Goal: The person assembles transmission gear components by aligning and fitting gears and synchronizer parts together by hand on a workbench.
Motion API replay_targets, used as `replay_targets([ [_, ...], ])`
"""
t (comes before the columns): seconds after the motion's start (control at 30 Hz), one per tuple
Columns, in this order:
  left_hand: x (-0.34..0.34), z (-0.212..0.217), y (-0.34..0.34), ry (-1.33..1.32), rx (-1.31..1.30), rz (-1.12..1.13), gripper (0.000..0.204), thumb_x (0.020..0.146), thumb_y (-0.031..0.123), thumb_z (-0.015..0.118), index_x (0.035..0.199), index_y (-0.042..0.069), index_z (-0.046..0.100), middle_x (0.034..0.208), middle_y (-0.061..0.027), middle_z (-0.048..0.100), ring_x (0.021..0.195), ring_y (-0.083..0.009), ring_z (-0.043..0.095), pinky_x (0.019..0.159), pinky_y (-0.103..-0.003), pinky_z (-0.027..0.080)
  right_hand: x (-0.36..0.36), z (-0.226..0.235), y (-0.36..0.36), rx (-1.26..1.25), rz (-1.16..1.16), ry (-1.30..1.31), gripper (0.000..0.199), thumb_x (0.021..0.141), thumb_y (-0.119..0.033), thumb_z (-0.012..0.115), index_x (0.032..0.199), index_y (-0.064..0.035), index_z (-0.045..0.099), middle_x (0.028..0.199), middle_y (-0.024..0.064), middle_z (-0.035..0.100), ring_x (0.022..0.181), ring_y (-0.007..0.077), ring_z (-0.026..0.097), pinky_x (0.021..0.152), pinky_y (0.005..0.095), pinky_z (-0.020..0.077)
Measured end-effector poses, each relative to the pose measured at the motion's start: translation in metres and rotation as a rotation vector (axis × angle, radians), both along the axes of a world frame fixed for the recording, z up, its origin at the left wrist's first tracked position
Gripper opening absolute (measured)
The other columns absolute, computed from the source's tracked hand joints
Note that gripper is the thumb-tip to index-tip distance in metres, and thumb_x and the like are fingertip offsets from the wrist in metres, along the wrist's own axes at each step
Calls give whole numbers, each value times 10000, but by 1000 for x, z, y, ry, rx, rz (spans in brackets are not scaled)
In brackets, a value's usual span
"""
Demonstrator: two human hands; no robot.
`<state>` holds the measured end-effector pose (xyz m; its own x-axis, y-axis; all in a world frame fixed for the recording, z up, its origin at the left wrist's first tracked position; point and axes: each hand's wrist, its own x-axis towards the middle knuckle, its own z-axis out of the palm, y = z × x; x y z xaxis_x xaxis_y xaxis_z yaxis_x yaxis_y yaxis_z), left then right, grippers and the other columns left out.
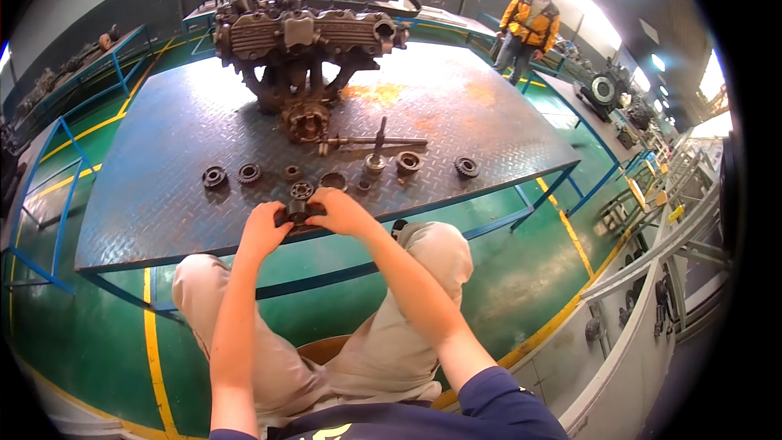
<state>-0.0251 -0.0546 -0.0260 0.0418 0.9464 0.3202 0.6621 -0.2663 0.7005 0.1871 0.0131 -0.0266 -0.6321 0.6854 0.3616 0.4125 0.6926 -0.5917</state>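
Both hands meet at the near edge of the counter [163, 195], a blue checker-plate platform. The left hand [262, 230] and right hand [342, 212] are closed from either side on a dark gear part [298, 212], the fingers wrapped round it so that only its top shows between them. It sits right at the near edge, above the person's knees.

Just beyond the hands lies a loose row of parts: a gear [214, 177] toward the left, a second gear [250, 173] beside it, a small ring [292, 171], another gear [302, 190] touching close to the fingers, a collar [408, 163] and a gear [466, 167] toward the right. A shaft [376, 143] lies behind them, and an engine block [301, 49] stands toward the far edge. Another person in an orange jacket [528, 26] stands past the far right corner.

The risk, as I judge it, is the edge. The part is held over the lip of the counter, so a slip of oily fingers would drop it onto the legs or the green floor. The gear nearest the fingers could also be nudged off by a knuckle, and fingers could get pinched between toothed pieces.
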Motion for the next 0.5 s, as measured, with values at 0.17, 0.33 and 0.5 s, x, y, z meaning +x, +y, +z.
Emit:
replay_targets([
  [0.17, 7, 3, -2, 78, 67, -23, 347, 705, 137, 811, 1001, 17, 677, 948, -149, 654, 941, -345, 604, 837, -414, 496, -3, 11, -7, 92, -18, 140, 296, 785, -162, 765, 997, 8, 650, 990, 187, 626, 1005, 386, 575, 875, 438, 471],
  [0.33, 9, 5, -5, -23, 175, -73, 358, 740, 101, 787, 1070, 17, 678, 1016, -142, 665, 946, -329, 600, 849, -400, 502, -7, 15, -15, 150, 35, 109, 291, 803, -135, 741, 1025, -1, 610, 1034, 169, 595, 1042, 377, 538, 918, 441, 446],
  [0.5, 6, 5, -4, -2, 92, -66, 308, 746, 90, 785, 1028, 8, 694, 976, -157, 675, 942, -349, 609, 840, -405, 498, -7, 11, -13, 110, 39, 97, 359, 791, -166, 778, 1078, -13, 627, 1069, 164, 605, 1073, 367, 542, 947, 434, 444],
])
